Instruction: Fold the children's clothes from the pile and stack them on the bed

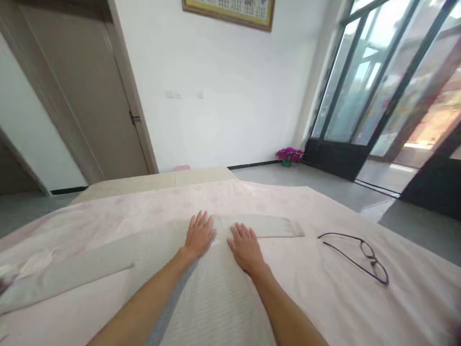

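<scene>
A pale grey-white long-sleeved top (212, 293) lies spread out on a pink patterned cloth (158, 204). One sleeve stretches left and the other goes right, ending in a cuff. My left hand (199, 235) rests flat on the upper part of the top, fingers spread. Close beside it, my right hand (246, 247) lies flat near the base of the right sleeve, fingers also stretched out. Neither hand grasps anything. Both forearms cover parts of the garment's body, and its lower end runs out of view.
Eyeglasses (370, 257) lie unfolded on the cloth at the right. A whitish bundle (36, 263), partly cut off, sits at the far left. Beyond the cloth shows a beige tabletop edge (173, 178). Purple flowers (289, 154) stand on the floor by the glass door (360, 81).
</scene>
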Action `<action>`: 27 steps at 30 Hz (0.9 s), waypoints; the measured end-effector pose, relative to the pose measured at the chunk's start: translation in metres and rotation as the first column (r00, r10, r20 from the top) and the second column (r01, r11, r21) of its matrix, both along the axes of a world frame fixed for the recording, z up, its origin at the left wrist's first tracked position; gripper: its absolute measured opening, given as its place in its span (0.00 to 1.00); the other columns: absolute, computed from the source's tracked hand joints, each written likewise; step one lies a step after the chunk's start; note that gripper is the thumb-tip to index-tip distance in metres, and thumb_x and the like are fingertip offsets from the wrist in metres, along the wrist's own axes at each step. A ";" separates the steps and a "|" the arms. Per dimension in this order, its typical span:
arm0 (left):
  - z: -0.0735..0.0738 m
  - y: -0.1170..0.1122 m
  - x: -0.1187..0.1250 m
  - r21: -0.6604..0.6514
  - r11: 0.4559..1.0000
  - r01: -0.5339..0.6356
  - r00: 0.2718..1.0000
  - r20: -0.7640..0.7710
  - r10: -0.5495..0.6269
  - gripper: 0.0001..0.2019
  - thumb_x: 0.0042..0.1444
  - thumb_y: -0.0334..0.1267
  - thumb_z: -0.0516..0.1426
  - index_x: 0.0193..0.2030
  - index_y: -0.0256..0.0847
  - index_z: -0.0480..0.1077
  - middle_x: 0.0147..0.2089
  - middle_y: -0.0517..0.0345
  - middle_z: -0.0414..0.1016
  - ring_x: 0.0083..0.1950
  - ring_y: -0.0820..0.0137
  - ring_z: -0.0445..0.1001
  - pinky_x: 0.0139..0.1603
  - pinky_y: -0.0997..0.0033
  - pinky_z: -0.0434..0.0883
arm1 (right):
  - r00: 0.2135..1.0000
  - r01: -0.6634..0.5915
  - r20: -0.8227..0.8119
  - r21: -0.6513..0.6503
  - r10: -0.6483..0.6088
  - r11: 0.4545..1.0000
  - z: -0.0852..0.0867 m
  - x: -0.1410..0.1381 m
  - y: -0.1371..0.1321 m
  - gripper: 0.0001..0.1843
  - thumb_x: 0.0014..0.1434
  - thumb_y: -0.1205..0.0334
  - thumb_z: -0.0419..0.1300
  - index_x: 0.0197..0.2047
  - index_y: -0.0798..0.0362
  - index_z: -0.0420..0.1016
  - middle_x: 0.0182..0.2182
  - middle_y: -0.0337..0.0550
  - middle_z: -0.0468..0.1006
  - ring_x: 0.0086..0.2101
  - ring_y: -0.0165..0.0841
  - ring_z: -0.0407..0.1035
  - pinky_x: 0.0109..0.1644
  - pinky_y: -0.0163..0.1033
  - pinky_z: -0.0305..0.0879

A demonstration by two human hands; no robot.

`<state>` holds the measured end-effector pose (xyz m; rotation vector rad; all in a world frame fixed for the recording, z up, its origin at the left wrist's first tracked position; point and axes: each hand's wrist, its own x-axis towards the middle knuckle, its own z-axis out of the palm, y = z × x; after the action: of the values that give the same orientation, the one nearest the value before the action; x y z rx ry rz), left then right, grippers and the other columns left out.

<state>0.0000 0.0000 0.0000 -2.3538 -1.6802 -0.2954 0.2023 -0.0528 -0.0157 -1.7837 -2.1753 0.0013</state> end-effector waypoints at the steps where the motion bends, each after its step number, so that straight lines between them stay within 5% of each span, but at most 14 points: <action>1: -0.004 -0.005 -0.009 -0.023 0.999 -0.049 0.999 0.011 0.050 0.28 0.67 0.51 0.43 0.69 0.41 0.57 0.73 0.48 0.50 0.74 0.54 0.45 0.71 0.50 0.43 | 1.000 -0.001 -0.001 -0.009 0.001 1.000 0.001 0.000 0.000 0.31 0.70 0.47 0.39 0.69 0.52 0.56 0.69 0.49 0.53 0.67 0.42 0.45 0.69 0.53 0.35; 9: -0.021 -0.047 -0.075 -0.102 0.979 -0.177 0.984 -0.003 0.178 0.31 0.67 0.54 0.42 0.71 0.39 0.54 0.73 0.44 0.50 0.73 0.52 0.49 0.69 0.48 0.47 | 0.995 0.094 0.009 0.015 -0.095 0.995 0.000 0.000 0.002 0.34 0.69 0.45 0.36 0.70 0.56 0.55 0.69 0.52 0.52 0.68 0.44 0.43 0.69 0.54 0.32; 17: -0.016 -0.117 -0.101 -0.174 0.969 -0.176 0.984 0.009 0.180 0.30 0.68 0.53 0.40 0.71 0.40 0.53 0.74 0.47 0.49 0.74 0.57 0.47 0.70 0.53 0.47 | 0.992 0.118 0.040 -0.047 -0.116 0.992 -0.004 0.000 0.005 0.36 0.69 0.43 0.34 0.71 0.56 0.51 0.70 0.53 0.48 0.69 0.45 0.38 0.68 0.56 0.29; 23: -0.011 -0.168 -0.121 -0.217 0.964 -0.152 0.987 0.021 0.160 0.30 0.67 0.55 0.41 0.72 0.44 0.51 0.74 0.49 0.46 0.74 0.58 0.45 0.70 0.52 0.46 | 0.990 0.139 0.052 -0.253 -0.130 0.957 0.021 -0.002 0.000 0.38 0.69 0.43 0.33 0.73 0.57 0.43 0.72 0.53 0.40 0.69 0.45 0.33 0.69 0.57 0.28; 27: -0.005 -0.193 -0.113 -0.267 0.929 -0.256 0.964 0.003 0.266 0.30 0.68 0.53 0.41 0.71 0.42 0.53 0.74 0.45 0.48 0.73 0.53 0.48 0.69 0.49 0.48 | 0.994 0.099 0.066 -0.247 -0.085 0.964 0.033 -0.038 -0.032 0.39 0.68 0.42 0.38 0.73 0.58 0.44 0.71 0.55 0.40 0.69 0.46 0.32 0.68 0.58 0.29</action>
<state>-0.1129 -0.1925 -0.0046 -2.2694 -2.1429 -0.0707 0.1643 -0.0849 0.0171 -2.0431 -2.2097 0.2167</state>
